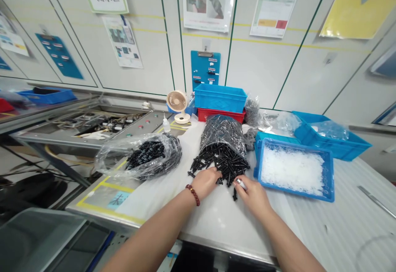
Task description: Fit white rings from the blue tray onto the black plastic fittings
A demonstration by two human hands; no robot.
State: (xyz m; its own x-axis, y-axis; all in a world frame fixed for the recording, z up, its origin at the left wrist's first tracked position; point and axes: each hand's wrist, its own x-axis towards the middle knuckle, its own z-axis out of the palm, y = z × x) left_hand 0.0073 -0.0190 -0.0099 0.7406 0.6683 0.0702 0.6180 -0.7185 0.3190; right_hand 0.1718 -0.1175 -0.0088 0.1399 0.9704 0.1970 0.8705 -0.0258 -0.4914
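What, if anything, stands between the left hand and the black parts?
Nothing visible: the left hand is at the near edge of the loose black parts, outside the clear bag.

Loose parts point(230, 162): black
Small pieces point(291, 169): white
Tray point(328, 199): blue
Upper bin point(219, 100): bright blue
Lower bin point(202, 115): red
Fan point(177, 100): cream
Bracelet point(194, 195): dark reddish-brown, one golden bead
Tape point(116, 187): yellow
Wall point(262, 69): off-white, striped in green and yellow

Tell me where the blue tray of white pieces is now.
The blue tray is right of centre in the head view, to the right of the middle bag of black parts and near the right hand.
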